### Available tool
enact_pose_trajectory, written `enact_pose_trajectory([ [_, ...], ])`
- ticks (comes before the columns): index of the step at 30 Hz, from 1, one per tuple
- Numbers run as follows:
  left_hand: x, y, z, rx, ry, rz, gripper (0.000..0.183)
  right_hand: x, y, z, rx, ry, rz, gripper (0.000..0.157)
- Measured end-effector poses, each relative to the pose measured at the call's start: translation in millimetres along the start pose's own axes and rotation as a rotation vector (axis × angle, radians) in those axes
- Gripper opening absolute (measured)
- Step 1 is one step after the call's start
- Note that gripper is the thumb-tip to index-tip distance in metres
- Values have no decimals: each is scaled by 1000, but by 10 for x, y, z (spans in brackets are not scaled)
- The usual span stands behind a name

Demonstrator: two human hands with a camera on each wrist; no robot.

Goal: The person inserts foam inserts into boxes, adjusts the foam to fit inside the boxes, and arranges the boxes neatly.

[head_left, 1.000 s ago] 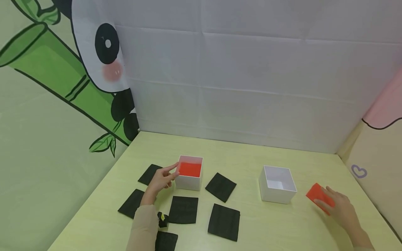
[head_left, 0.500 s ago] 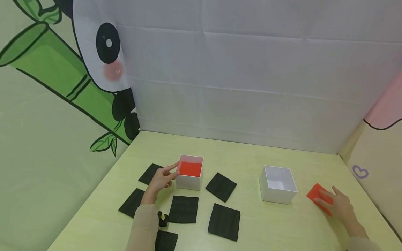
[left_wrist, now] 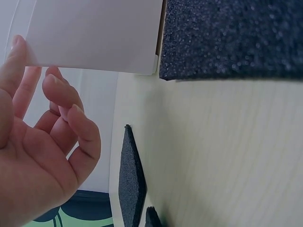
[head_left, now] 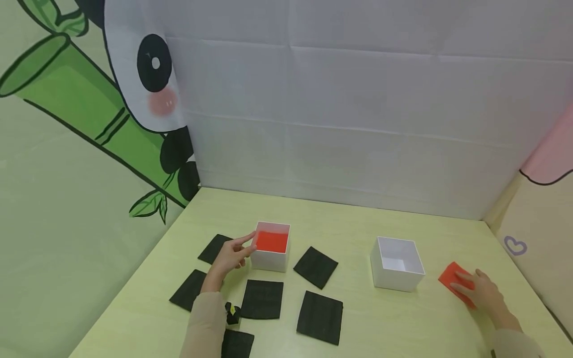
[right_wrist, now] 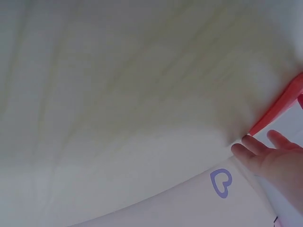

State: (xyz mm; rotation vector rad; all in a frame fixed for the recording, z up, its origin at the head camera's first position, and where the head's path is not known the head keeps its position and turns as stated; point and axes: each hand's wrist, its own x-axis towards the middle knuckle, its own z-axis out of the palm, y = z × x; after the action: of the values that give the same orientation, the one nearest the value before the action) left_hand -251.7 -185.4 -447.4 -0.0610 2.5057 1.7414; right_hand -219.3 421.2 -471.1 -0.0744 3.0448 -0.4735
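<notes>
My left hand [head_left: 232, 256] reaches to the left side of a white box [head_left: 269, 261], with thumb and index fingertips at its upper edge. The other fingers bend loosely in the left wrist view. A flat red piece [head_left: 272, 242] shows inside that box. At the right, my right hand [head_left: 488, 296] has its fingers spread over another red square piece [head_left: 451, 277] on the table. In the right wrist view that piece's thin red edge [right_wrist: 277, 109] shows beside the fingertips. A second white box [head_left: 396, 274], with its bare inside visible, stands left of the right hand.
Several black squares lie about the left box, among them one black square [head_left: 316, 267] to its right and another black square [head_left: 262, 299] in front. A small black object [head_left: 232, 314] with a yellow mark sits by the left sleeve. A white sheet [head_left: 340, 124] hangs behind the table.
The right hand's fingers have spread and drawn back slightly on the red piece, which has settled lower. The left hand stays at its box.
</notes>
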Motion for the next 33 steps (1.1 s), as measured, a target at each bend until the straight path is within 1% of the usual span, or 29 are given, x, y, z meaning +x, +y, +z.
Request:
enact_pose_trajectory([
  [5, -14, 12, 4, 16, 11, -6, 48, 0, -32, -13, 0, -6, 5, 74],
  [10, -10, 6, 5, 18, 15, -16, 49, 0, -32, -11, 8, 3, 28, 82],
  [13, -8, 3, 6, 17, 14, -19, 49, -1, -48, 6, -12, 62, 12, 72],
  [16, -4, 1, 7, 16, 10, -18, 48, -6, -76, 26, -47, 143, -1, 59],
  [17, -3, 1, 8, 16, 10, -17, 48, -6, -90, 28, -64, 173, 0, 54],
  [19, 0, 0, 8, 14, 10, -16, 48, -10, -109, 29, -64, 200, 27, 51],
  [21, -1, -2, 6, 13, 12, -16, 48, -13, -123, 19, -48, 198, 61, 54],
  [23, -2, -3, 5, 8, 11, -14, 49, -13, -134, 5, -9, 180, 102, 59],
  [26, -6, -2, 1, 6, 3, -3, 49, -20, -142, -14, 33, 173, 130, 60],
  [30, -10, 2, -1, 3, -4, 12, 49, -37, -173, -41, 37, 196, 144, 52],
  [33, -10, 4, -1, 4, -3, 13, 48, -41, -212, -65, 52, 190, 186, 52],
])
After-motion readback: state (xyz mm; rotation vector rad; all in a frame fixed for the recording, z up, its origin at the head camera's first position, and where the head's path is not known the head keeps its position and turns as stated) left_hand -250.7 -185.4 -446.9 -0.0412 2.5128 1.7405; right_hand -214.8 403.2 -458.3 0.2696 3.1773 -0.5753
